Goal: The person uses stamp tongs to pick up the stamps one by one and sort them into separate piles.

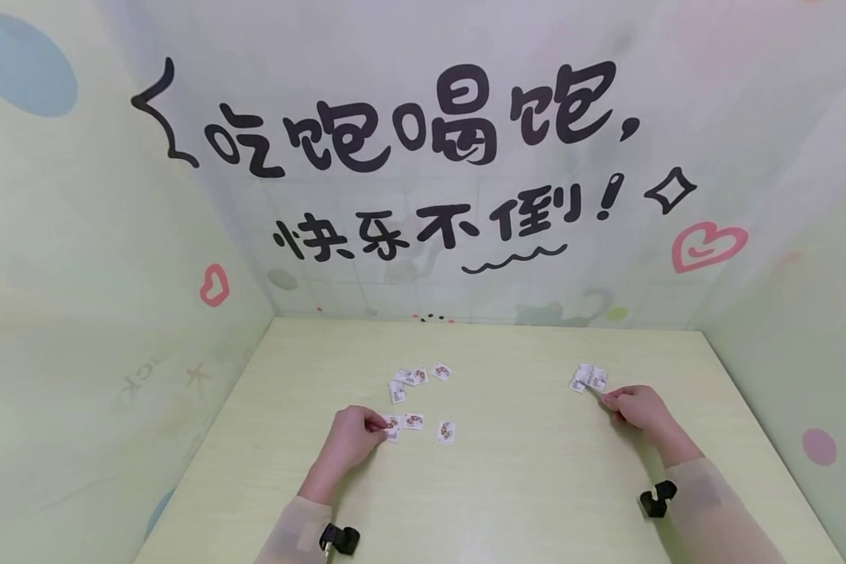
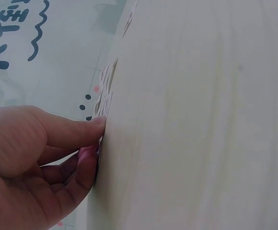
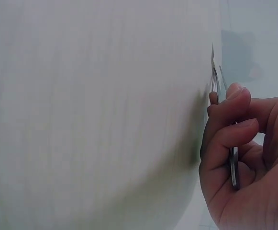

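In the head view my left hand (image 1: 352, 435) is at the left of the table, its thumb and fingertips pinching the left edge of a small printed paper square (image 1: 392, 424). The left wrist view has this hand (image 2: 48, 158) low against the tabletop, with thin paper edges (image 2: 105, 103) beyond the thumb. On the right, my right hand (image 1: 638, 409) grips metal tweezers (image 3: 234, 170). Their tips reach a small cluster of printed paper squares (image 1: 596, 379); whether they pinch one cannot be told. In the right wrist view curled fingers of the right hand (image 3: 244, 148) surround the tweezers.
More paper squares lie near the left hand: one beside it (image 1: 413, 421), another farther right (image 1: 446, 432), and a loose group (image 1: 397, 391) behind, with one square (image 1: 442, 371) at its right. Printed fabric walls (image 1: 423, 290) bound the pale wooden table (image 1: 522, 486).
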A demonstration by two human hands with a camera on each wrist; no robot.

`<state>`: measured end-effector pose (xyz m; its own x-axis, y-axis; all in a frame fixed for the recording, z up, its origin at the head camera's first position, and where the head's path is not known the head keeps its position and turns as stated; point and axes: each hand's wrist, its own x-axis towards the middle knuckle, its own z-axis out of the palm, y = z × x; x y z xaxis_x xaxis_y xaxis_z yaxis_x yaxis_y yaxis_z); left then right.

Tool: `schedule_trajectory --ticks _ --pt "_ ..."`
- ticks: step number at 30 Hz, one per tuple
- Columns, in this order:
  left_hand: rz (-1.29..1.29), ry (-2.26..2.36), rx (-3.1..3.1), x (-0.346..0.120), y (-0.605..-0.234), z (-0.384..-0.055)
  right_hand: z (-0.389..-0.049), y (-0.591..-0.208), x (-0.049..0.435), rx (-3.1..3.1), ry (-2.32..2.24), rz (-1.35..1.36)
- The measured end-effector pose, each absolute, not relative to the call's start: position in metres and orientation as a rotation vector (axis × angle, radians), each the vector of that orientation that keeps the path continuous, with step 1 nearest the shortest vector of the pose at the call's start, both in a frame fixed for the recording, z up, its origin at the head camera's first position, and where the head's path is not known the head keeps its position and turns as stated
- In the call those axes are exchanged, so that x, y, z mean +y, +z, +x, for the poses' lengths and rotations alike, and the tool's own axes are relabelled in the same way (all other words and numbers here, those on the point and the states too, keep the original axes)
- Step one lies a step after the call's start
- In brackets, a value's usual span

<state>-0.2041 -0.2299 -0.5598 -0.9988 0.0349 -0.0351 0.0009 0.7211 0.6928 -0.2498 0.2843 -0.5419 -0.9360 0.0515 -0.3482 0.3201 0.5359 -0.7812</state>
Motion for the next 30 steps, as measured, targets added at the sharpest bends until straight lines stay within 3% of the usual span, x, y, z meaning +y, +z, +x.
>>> schedule_trajectory --ticks 22,30 --pt "0.02 1.156 2.873 -0.23 -0.558 -0.201 -0.235 -0.548 0.293 2.55 -1.318 0.259" --pt "0.031 1.163 2.869 -0.23 -0.558 -0.203 -0.228 -0.54 0.266 2.641 -1.285 0.22"
